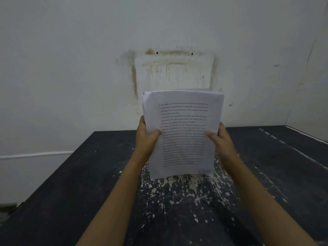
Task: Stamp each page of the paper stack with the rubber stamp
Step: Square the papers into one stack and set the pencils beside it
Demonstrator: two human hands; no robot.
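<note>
White paper held up: a stack of printed sheets stood upright over the black, paint-flecked table.
In the head view, the left hand and the right hand each pinched one side edge, with the thumbs on the front page. This page showed a faint purple stamp mark in its lower corner. The sheets looked unbound, so a weak pinch could let pages slide out or mix. The rubber stamp was not visible.

Both arms reach straight out. The left hand grips the left edge of the paper stack, thumb on its front. The right hand grips its right edge the same way.
</note>
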